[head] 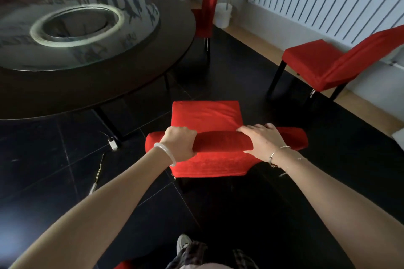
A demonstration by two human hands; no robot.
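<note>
My left hand (180, 143) and right hand (261, 142) clasp the red chair (205, 116) by its back, not yet at the table (170, 54)

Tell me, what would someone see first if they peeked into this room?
The bright red cloth-covered chair in the middle jumps out first, with the left hand and the right hand holding the top of its backrest. Next comes the big round dark table with its glass turntable at the upper left, and the white ribbed radiator on the wall at the upper right.
</note>
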